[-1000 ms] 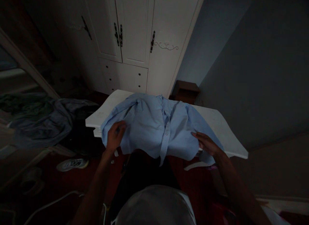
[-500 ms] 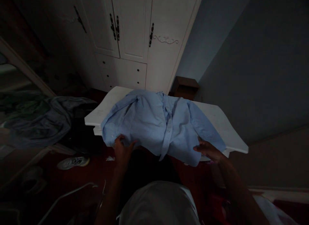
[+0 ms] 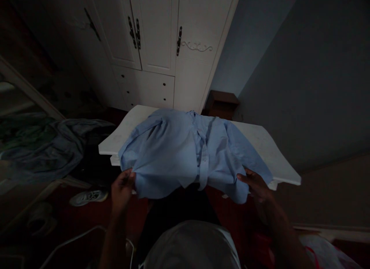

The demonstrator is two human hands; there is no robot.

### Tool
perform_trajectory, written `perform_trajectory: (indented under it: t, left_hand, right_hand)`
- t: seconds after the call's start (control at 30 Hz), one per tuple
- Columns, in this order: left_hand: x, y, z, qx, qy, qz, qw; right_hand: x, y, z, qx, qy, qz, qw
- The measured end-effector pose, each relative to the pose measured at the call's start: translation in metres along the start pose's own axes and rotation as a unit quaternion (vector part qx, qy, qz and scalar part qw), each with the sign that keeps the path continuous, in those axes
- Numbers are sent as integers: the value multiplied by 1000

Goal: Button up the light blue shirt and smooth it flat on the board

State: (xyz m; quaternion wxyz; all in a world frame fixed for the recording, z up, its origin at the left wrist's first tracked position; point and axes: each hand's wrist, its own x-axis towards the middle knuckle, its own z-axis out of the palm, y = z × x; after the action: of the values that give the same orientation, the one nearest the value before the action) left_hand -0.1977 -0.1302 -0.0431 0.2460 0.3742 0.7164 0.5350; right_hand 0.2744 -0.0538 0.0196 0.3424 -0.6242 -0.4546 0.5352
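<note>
- At the bottom centre, the wearer's pale grey top (image 3: pixel 192 244) is cut off by the lower edge; dark legwear beyond it merges into shadow.
- In the lower right corner, a pale bag (image 3: pixel 326 251) with a pink-red strip is partly covered by the right forearm and cropped; its contents cannot be made out.
- At lower left, a thin white cable (image 3: pixel 78 236) curves across the dark floor; both its ends are lost to view.
- The left hand (image 3: pixel 123 186), left of centre, pinches the near edge of a light blue shirt (image 3: pixel 173 145), drawing creases toward it. The fingertips are hard to see in the gloom.
- The right hand (image 3: pixel 256 184), right of centre, grips the shirt's near edge between thumb and fingers; the fabric hides part of the hold.
- The shirt lies spread across the middle of the frame, its lower edge hanging over the near side of a white worktop (image 3: pixel 118 136) and covering most of it.
- At left, a sports shoe (image 3: pixel 88 197) sits below a heap of clothes (image 3: pixel 63 145), whose separate garments blur together.
- Behind, a brown cabinet (image 3: pixel 224 103) stands partly concealed beside a white wardrobe (image 3: pixel 156 41), cropped at the top.
</note>
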Motion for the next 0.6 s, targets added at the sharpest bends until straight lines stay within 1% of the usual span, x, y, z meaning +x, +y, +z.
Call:
perform_trajectory:
  t: [0.07, 0.13, 0.2, 0.27, 0.33, 0.37, 0.43, 0.5, 0.53, 0.6]
  left_hand:
    - [7, -11, -13, -39, -3, -54, 998]
    - [13, -19, -14, -40, -5, -79, 996]
    - [16, -20, -9, -12, -1, -85, 996]
    - [15, -16, -2, 28, 5, -84, 996]
    - [12, -9, 3, 62, -7, -76, 995]
    - [11, -7, 4, 75, -21, -69, 995]
    - [9, -7, 5, 100, -56, -54, 992]
    - [9, -12, 5, 132, -81, -40, 987]
    - [9, -17, 4, 145, -85, -30, 985]
    - [11, -28, 5, 158, -72, -8, 985]
  right_hand:
    - [-1, 1, -2, -4, 30, -2, 1000]
    - [2, 4, -2, -25, 43, -25, 998]
    - [5, 6, -3, -83, 47, -54, 994]
    - [6, 7, -4, -162, 39, -70, 984]
    - [5, 8, -7, -218, 18, -67, 974]
    - [3, 10, -8, -225, 6, -60, 972]
    - [-3, 18, -8, -193, 2, -34, 981]
    - [-11, 28, -6, -122, 11, -6, 992]
    - [-15, 34, -4, -85, 5, 6, 996]
    - [-23, 42, 1, -26, -31, 26, 999]
